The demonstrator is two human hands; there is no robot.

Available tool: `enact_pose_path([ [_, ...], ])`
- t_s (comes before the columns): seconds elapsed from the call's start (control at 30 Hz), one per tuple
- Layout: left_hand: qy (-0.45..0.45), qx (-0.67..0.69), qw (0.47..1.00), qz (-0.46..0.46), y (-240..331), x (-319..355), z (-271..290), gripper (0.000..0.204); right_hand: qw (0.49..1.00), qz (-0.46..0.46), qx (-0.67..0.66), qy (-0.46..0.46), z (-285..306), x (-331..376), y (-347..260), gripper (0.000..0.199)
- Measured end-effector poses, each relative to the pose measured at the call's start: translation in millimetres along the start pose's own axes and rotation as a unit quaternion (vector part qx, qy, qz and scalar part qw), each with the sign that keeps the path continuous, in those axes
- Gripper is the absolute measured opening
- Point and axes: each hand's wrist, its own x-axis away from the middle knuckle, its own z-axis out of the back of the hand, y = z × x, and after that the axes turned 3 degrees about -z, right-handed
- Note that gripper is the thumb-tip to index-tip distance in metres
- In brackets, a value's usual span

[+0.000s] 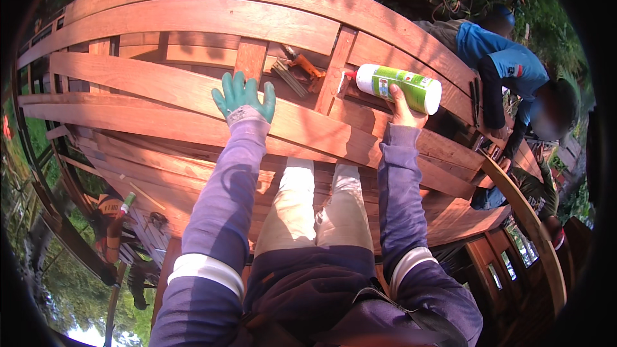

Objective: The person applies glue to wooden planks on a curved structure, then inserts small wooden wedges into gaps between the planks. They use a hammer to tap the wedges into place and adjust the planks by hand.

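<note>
My left hand [244,97] wears a green glove. Its fingers are spread over a long reddish wooden plank [173,87]; whether it presses on the wood I cannot tell. In my bare right hand [405,114] is a white and green glue bottle [385,78], tipped on its side with the red nozzle toward the left. The nozzle tip is close to a short wooden crosspiece [335,71], where a small white patch shows. Between the planks, to the left of that crosspiece, lies an orange and black power tool [303,63].
Long curved planks [212,13] with gaps between them surround me. At the right, a co-worker in a blue shirt [514,67] bends over the wood with both hands low. A curved wooden strip [536,231] rises at the lower right. Another bottle [128,202] is at the lower left.
</note>
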Motion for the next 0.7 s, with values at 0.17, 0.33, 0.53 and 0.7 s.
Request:
enact_pose_path([
  [0.17,-0.038,0.000,0.999,0.020,1.1,-1.2,0.6,0.045,0.999,0.039,-0.020,0.031,1.2,12.3,3.7,0.059],
  [0.33,-0.045,0.000,0.998,0.032,1.1,0.9,-0.2,0.045,0.959,-0.173,-0.221,0.035,30.5,23.4,6.8,0.049],
  [0.53,0.042,0.010,0.999,0.010,-0.7,4.2,2.6,0.036,0.892,-0.255,-0.372,-0.044,62.2,35.5,21.9,0.065],
  [0.7,-0.033,0.058,0.997,-0.027,-18.6,-2.4,14.3,0.035,0.878,-0.278,-0.372,-0.115,80.6,47.0,28.0,0.065],
])
